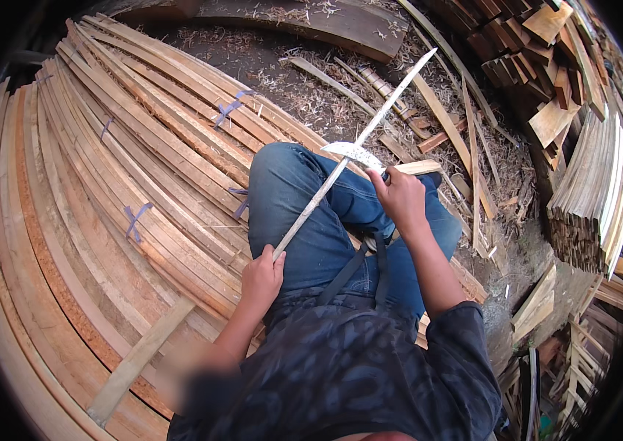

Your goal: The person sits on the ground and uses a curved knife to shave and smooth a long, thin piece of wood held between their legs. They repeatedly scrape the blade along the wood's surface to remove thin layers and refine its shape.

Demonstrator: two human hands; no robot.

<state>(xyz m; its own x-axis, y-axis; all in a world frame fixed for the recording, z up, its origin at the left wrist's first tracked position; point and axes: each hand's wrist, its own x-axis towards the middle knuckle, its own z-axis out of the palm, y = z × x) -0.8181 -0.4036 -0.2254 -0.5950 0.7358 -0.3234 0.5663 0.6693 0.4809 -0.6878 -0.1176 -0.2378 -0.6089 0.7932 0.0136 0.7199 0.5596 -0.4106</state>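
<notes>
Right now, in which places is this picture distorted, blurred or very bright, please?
In the head view, the planks bow near the black rim, probably partly from the fisheye lens; in the head view, the left forearm fades into blur near the elbow; in the head view, the curved blade shines white, perhaps with glare.

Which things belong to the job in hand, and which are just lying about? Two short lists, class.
In the job, apparently:
pale stick, in the left hand
curved white blade, crossing it, in the right hand

Lying about, it seems:
wood strips, some bound with purple ties
wood shavings
stacked pale slats, right
</notes>
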